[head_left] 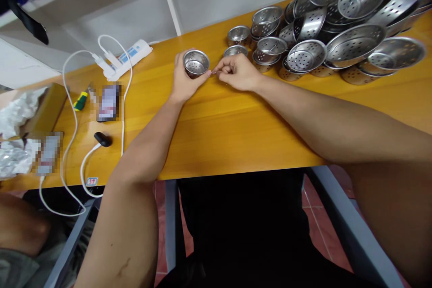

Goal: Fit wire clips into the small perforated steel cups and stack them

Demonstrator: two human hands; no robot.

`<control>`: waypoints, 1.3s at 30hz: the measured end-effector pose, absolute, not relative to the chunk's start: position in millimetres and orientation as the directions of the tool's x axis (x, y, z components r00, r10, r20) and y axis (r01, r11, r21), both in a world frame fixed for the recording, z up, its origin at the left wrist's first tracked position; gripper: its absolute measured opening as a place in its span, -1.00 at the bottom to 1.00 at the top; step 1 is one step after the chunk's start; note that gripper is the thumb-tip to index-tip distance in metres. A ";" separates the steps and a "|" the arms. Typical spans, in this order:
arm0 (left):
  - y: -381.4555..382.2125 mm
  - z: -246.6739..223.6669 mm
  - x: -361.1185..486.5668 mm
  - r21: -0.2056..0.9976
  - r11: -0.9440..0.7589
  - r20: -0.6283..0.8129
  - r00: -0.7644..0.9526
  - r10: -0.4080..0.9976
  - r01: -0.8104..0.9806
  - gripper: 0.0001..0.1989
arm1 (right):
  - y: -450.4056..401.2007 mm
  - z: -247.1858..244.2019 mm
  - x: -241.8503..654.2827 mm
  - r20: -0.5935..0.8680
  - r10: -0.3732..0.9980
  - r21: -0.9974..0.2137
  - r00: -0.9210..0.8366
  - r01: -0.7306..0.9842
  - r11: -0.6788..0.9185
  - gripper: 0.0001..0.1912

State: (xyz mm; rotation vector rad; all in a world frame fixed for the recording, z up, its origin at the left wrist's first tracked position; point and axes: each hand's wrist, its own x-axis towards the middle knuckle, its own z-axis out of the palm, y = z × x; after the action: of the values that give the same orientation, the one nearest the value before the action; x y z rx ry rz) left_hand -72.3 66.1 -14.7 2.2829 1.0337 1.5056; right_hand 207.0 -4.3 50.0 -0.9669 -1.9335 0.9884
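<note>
My left hand (pixel 184 78) is wrapped round a small perforated metal strainer cup (pixel 196 63), which is upright with its mouth facing up. Just to its right, my right hand (pixel 238 71) is closed in a pinch close to my left thumb tip. Something thin and tiny may sit between those fingertips, too small to name. Behind my right hand stand more small strainer cups (pixel 239 34), one partly covered by my knuckles (pixel 235 50).
Stacked perforated metal cups (pixel 357 47) crowd the right back of the table (pixel 209 135). On the left are a white power strip (pixel 128 60) with cables, a phone (pixel 110 102), a green-yellow screwdriver (pixel 80 101), a black plug-like item (pixel 103 139) and a cardboard box (pixel 50 110). Another person's limb (pixel 20 225) shows lower left.
</note>
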 end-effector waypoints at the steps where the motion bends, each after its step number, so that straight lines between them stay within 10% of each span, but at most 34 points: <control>1: 65.0 -13.1 -72.7 0.532 -0.721 0.717 0.217 0.662 0.443 0.06 | -3.7 49.2 207.1 0.274 0.858 -0.863 -0.434 0.283 0.418 -0.77; 39: 60.4 -18.4 -65.8 0.652 -0.667 0.606 0.281 0.744 0.359 0.06 | 9.5 31.2 208.6 0.433 0.869 -0.799 -0.240 0.345 0.494 -0.72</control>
State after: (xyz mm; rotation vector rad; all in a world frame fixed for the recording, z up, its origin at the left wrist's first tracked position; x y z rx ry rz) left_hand -65.8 60.4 -18.4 2.1677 0.9948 1.3490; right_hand 208.6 9.5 31.2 -1.0194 -1.8077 0.7066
